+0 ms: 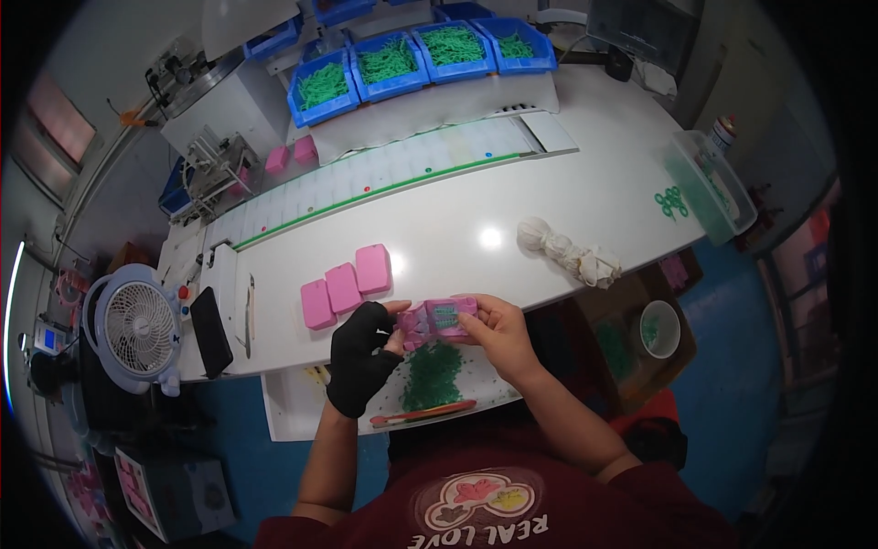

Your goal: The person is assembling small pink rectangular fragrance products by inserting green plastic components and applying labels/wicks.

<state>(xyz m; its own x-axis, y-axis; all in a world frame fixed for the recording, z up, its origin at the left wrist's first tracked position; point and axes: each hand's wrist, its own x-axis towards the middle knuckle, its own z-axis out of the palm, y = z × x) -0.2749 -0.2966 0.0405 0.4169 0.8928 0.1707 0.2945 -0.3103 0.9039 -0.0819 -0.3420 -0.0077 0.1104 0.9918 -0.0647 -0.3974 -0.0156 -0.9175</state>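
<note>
Above an open drawer at the table's front edge, a small pink hinged case (416,328) is held open between both hands. Green pieces lie in its right half. My left hand (359,360), in a black fingerless glove, grips the case's left side with thumb and fingertips. On the other side my bare right hand (503,337) pinches it, thumb resting over the green pieces. Below sits a heap of loose green bits (432,377) in the drawer (285,403), with a long orange-red tool (425,414) along its front. Three closed pink cases (344,288) stand left of my hands.
Blue bins (393,66) of green pieces line the back, behind a long white strip with a green edge (366,197). A knotted cloth bundle (567,253) lies to the right, near a clear tub (709,188). A fan (137,328) and black phone-like slab (211,332) are at left.
</note>
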